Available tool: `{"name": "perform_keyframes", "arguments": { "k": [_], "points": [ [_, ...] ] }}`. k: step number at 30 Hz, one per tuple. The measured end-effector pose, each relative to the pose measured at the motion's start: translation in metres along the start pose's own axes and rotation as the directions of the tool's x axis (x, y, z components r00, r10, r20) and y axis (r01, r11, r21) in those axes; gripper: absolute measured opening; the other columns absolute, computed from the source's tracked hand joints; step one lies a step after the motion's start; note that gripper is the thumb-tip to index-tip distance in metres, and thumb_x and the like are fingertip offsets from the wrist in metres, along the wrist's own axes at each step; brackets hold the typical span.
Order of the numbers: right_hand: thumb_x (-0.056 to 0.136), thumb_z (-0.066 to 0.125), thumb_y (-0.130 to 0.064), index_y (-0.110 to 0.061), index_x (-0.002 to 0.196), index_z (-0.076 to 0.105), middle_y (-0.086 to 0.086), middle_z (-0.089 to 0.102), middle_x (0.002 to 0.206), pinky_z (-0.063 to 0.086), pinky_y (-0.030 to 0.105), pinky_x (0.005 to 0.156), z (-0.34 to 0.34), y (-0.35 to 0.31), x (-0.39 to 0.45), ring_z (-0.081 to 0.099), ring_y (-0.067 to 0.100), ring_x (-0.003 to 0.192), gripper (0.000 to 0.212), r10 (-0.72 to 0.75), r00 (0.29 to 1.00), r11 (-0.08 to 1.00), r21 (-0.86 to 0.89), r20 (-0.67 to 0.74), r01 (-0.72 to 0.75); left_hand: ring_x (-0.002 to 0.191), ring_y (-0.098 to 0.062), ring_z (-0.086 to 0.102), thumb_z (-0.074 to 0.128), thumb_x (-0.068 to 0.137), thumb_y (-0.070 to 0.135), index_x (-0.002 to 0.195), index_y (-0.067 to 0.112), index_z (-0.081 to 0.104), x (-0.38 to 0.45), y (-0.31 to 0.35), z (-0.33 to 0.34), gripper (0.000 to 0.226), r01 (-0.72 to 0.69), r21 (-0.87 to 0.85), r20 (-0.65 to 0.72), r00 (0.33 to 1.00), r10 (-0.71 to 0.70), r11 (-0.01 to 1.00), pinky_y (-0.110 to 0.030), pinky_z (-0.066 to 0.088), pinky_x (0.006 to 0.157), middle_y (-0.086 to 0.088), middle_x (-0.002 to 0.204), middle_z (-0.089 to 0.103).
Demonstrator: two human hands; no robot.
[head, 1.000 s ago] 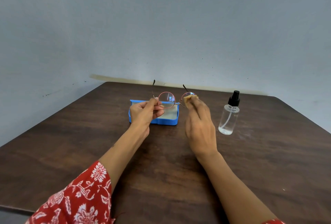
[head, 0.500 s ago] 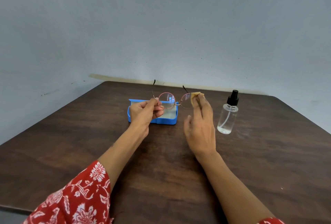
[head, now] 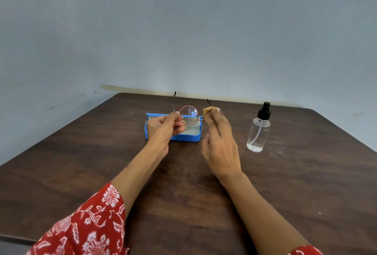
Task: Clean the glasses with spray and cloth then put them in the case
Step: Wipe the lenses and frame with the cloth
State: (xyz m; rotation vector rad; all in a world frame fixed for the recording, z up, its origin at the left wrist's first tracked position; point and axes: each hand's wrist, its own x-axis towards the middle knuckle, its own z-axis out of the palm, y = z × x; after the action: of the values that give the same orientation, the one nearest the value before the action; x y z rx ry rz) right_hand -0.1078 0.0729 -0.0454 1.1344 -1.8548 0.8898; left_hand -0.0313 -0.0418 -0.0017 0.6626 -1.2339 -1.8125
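Both hands are up over the far middle of the table (head: pixel 306 183), each with a grip on something. Left hand (head: pixel 163 127): its thumb and curled fingers pinch the glasses (head: pixel 188 115) at the outer edge of the left lens, where the temple arm joins the rim, and hold the frame in the air with the lenses facing the person and both temple arms pointing away toward the wall (head: pixel 183 30). Right hand (head: pixel 221 144): its long fingers reach forward and press a small yellowish cloth (head: pixel 207 113) against the right lens, so that most of that lens is hidden behind the cloth and fingertips; only a sliver of rim shows to the right of them. The thumb of this hand sits lower and apart from the fingers, and whether it touches the cloth cannot be told. Below and just behind the left hand lies the case (head: pixel 189 137), blue, open, its pale lining facing up, flat on the table. Part of it is covered by the left hand, and part is seen through the left lens. A clear spray bottle (head: pixel 258 132) with a black pump top stands upright to the right of the right hand, near it but apart, with a little liquid in the bottom. Red sleeves (head: pixel 81 228) with a white flower print cover the upper forearms at the lower edge of the view.
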Motion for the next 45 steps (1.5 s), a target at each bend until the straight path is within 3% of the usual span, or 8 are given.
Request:
{"name": "perform_keyframes", "arguments": {
  "k": [3,7,13,19,26,32,38,45],
  "points": [
    [0.078,0.043,-0.001,0.001,0.13,0.051,0.013,0.047,0.134,0.047,0.03,0.095,0.001,-0.002,-0.001,0.037,0.022,0.127,0.053,-0.009,1.0,0.999,0.038,0.011,0.009,0.045,-0.01,0.059,0.063,0.085,0.007,0.068,0.003,0.067,0.0,0.0,-0.001,0.018,-0.005,-0.004,-0.005,1.0,0.005,1.0,-0.017,0.055,0.051,-0.002,0.049,0.064],
    [0.076,0.053,0.01,-0.001,0.136,0.044,0.012,0.041,0.141,0.034,0.016,0.098,0.0,0.005,-0.001,0.031,0.018,0.132,0.062,0.213,0.977,0.975,0.077,-0.023,-0.21,0.047,-0.011,0.059,0.064,0.084,0.008,0.071,0.002,0.068,0.0,0.001,-0.002,0.014,0.005,0.016,-0.014,1.0,-0.004,1.0,-0.017,0.055,0.052,-0.005,0.056,0.065],
    [0.079,0.038,-0.005,0.002,0.128,0.053,0.015,0.05,0.132,0.046,0.026,0.092,0.0,-0.004,-0.002,0.038,0.021,0.126,0.052,-0.038,0.999,0.999,0.012,0.032,0.038,0.044,-0.009,0.059,0.063,0.085,0.006,0.069,0.002,0.067,-0.001,0.0,-0.002,0.017,-0.006,-0.011,-0.008,1.0,0.005,1.0,-0.016,0.053,0.049,-0.002,0.049,0.063],
    [0.08,0.053,0.008,-0.002,0.137,0.044,0.01,0.04,0.143,0.036,0.018,0.094,-0.002,0.003,-0.003,0.036,0.021,0.132,0.058,0.26,0.965,0.961,0.107,-0.018,-0.257,0.046,-0.009,0.06,0.064,0.085,0.008,0.071,0.003,0.068,-0.001,0.001,-0.002,0.015,0.006,-0.01,-0.015,1.0,-0.006,1.0,-0.017,0.055,0.051,-0.002,0.051,0.065],
    [0.081,0.038,-0.007,-0.001,0.13,0.052,0.012,0.05,0.134,0.046,0.023,0.088,0.002,-0.003,-0.004,0.038,0.019,0.126,0.051,0.044,0.999,0.998,0.052,0.021,-0.045,0.047,-0.01,0.06,0.064,0.085,0.01,0.073,0.003,0.068,0.002,0.0,-0.003,0.014,0.005,-0.011,-0.027,1.0,-0.006,1.0,-0.017,0.055,0.052,-0.003,0.054,0.066],
    [0.078,0.055,0.009,0.0,0.133,0.048,0.013,0.045,0.138,0.036,0.015,0.089,-0.001,0.003,-0.004,0.043,0.024,0.128,0.056,0.241,0.97,0.966,0.097,-0.018,-0.238,0.048,-0.009,0.061,0.064,0.085,0.01,0.071,0.005,0.068,0.002,0.0,-0.004,0.015,0.011,-0.012,-0.032,0.999,-0.012,1.0,-0.017,0.056,0.053,-0.002,0.053,0.066],
    [0.082,0.038,-0.01,-0.002,0.13,0.052,0.011,0.05,0.133,0.042,0.019,0.091,0.0,-0.004,-0.005,0.041,0.019,0.125,0.052,0.008,0.999,0.998,0.062,0.052,-0.011,0.048,-0.01,0.061,0.063,0.087,0.011,0.07,0.005,0.068,0.003,-0.003,-0.004,0.018,0.0,-0.021,-0.038,0.999,-0.001,1.0,-0.017,0.054,0.051,-0.002,0.051,0.065],
    [0.078,0.059,0.007,0.002,0.129,0.051,0.016,0.05,0.131,0.044,0.022,0.081,-0.002,-0.001,-0.005,0.052,0.029,0.12,0.052,0.206,0.978,0.974,0.087,0.03,-0.208,0.047,-0.01,0.061,0.064,0.086,0.011,0.072,0.004,0.068,0.003,-0.002,-0.004,0.016,0.001,-0.022,-0.036,0.999,-0.001,1.0,-0.016,0.054,0.05,-0.002,0.051,0.066]
  ]
}}
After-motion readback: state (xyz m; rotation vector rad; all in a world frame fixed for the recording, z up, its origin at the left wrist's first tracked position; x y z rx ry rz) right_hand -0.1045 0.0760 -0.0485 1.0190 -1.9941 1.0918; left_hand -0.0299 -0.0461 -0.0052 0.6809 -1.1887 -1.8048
